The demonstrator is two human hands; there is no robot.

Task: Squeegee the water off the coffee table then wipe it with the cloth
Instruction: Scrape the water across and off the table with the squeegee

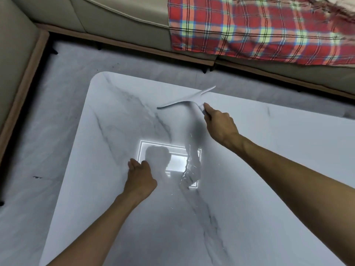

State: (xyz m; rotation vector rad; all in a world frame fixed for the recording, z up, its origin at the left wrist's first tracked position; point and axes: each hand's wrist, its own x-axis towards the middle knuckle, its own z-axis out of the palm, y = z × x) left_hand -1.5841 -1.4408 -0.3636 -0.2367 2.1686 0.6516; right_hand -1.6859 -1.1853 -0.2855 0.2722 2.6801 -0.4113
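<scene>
Right hand (221, 125) grips a white T-shaped squeegee (187, 99) near the white marble coffee table (288, 141)'s far edge — left hand (139, 176) rests loosely curled, empty, mid-table.

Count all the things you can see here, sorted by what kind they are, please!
Hand: 2, left hand and right hand
Squeegee: 1
Coffee table: 1
Sofa: 1
Plaid blanket: 1
Total: 6

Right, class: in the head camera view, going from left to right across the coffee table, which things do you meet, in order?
Left hand resting on the coffee table → streak of water across the bright ceiling-light reflection → squeegee blade, in the air or on the top, can't tell → right hand closed on its handle.
</scene>
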